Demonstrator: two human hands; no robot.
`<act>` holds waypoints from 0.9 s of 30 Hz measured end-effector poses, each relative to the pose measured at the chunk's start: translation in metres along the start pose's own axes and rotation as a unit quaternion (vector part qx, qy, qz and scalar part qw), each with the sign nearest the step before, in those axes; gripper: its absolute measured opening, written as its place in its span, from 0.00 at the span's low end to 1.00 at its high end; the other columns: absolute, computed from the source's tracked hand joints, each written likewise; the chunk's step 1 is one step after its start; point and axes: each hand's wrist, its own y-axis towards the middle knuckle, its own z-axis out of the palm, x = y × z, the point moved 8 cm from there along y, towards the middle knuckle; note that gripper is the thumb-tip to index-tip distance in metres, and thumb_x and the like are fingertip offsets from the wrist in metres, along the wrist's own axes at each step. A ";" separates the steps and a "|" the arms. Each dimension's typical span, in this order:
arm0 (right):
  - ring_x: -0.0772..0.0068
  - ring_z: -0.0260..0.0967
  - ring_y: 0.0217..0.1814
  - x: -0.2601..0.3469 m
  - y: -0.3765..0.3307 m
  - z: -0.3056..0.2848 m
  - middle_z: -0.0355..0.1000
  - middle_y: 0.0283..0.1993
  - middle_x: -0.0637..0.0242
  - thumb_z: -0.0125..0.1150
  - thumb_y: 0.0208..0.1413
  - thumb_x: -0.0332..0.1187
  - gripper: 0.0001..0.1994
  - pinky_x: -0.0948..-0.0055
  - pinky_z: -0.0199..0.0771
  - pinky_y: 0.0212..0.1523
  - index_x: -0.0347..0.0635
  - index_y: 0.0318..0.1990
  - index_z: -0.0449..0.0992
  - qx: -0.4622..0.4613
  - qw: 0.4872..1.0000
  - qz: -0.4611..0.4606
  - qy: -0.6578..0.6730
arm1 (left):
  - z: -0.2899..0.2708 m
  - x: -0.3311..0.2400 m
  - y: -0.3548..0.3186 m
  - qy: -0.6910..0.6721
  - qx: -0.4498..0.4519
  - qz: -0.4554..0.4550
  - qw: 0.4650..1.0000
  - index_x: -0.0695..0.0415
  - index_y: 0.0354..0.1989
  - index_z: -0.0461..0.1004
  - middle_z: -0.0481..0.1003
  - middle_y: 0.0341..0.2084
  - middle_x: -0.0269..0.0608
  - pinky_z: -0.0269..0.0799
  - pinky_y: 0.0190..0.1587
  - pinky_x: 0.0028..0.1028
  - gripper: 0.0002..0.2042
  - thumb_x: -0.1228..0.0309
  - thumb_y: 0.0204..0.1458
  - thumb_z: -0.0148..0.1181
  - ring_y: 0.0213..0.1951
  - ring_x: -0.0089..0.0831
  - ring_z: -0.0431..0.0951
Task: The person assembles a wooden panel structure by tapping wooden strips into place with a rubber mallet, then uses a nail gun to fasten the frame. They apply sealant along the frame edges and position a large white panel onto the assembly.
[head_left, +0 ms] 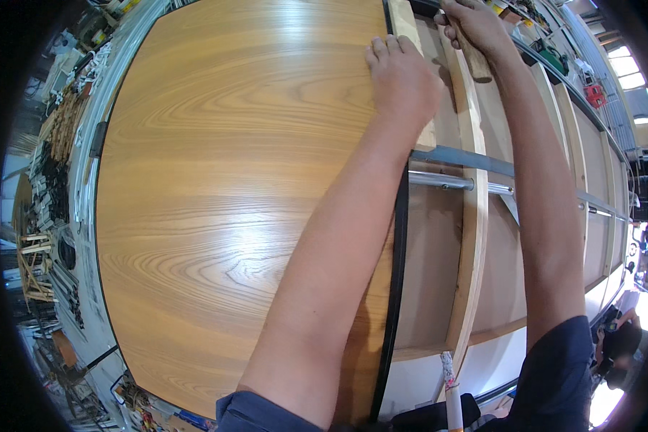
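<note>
Glossy panel [223, 201] alongside, left hand [407, 78] touches batten [405, 21], right hand [480, 27] grips handle [476, 63].

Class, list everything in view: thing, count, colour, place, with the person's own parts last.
Wood-grain panel: 1, orange-brown, left and centre
Edging: 1 strip, black, panel's right edge
Wooden slats: several, pale, right of the panel
Backing: several sections, brown, between slats
Flat bar: 1, grey, crossing the slats
Metal tube: at least 1, silver, below the bar
Tool handle: 1, brown, in the right hand; head unseen
Cigarette: 1, white, bottom edge
Clutter: uncountable, mixed, far left; more far right
Sleeves: 2, dark blue, bottom
Left hand: 1, bare, at the panel's upper right edge
Right hand: 1, bare, top right
</note>
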 end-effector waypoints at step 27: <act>0.78 0.67 0.25 -0.104 -0.093 0.004 0.72 0.34 0.63 0.55 0.67 0.34 0.09 0.74 0.68 0.23 0.38 0.46 0.71 0.111 0.928 0.127 0.333 | 0.031 0.014 0.053 0.027 0.122 -0.010 0.992 0.69 0.55 0.73 0.74 0.55 0.56 0.61 0.67 0.42 0.31 0.58 0.46 0.69 0.61 0.50 0.69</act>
